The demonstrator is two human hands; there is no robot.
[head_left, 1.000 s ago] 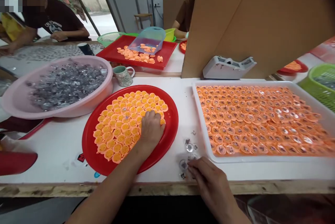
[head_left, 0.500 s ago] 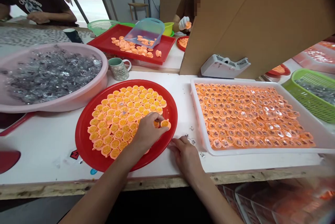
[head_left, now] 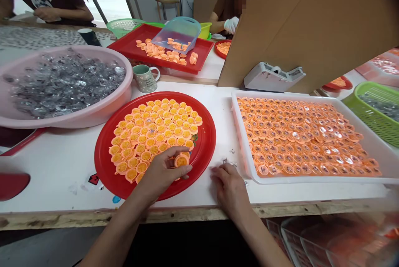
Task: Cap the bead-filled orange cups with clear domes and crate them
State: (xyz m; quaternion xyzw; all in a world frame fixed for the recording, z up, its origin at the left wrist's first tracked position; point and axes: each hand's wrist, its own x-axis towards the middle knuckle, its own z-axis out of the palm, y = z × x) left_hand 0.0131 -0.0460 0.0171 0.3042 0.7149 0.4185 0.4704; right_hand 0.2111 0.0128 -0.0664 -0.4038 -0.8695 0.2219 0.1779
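My left hand [head_left: 160, 171] is closed on a small orange toy cup [head_left: 181, 159] with a yellow inside, held between thumb and fingers above the right part of a round red tray [head_left: 204, 146]. Many like cups [head_left: 146, 138] lie close together in that tray, open side up. To its right my right hand [head_left: 230, 186] rests low over the white table, fingers bent and pressed together. Whatever its fingertips hold, if anything, is hidden. Small clear plastic pieces with dark print [head_left: 229, 162] lie just beyond those fingertips.
A white tray [head_left: 241, 142] of orange cups topped with shiny clear discs stands right. A pink basin [head_left: 102, 115] of clear pieces, a mug [head_left: 146, 79] and a red tray [head_left: 199, 61] are left and behind. A cardboard panel [head_left: 296, 30] carries a tape dispenser [head_left: 272, 77]. Co-workers sit opposite.
My left hand has risen from among the cups with one in its fingers, then drawn back toward me. My right hand moved toward the red tray, then slightly back right. The view shifted.
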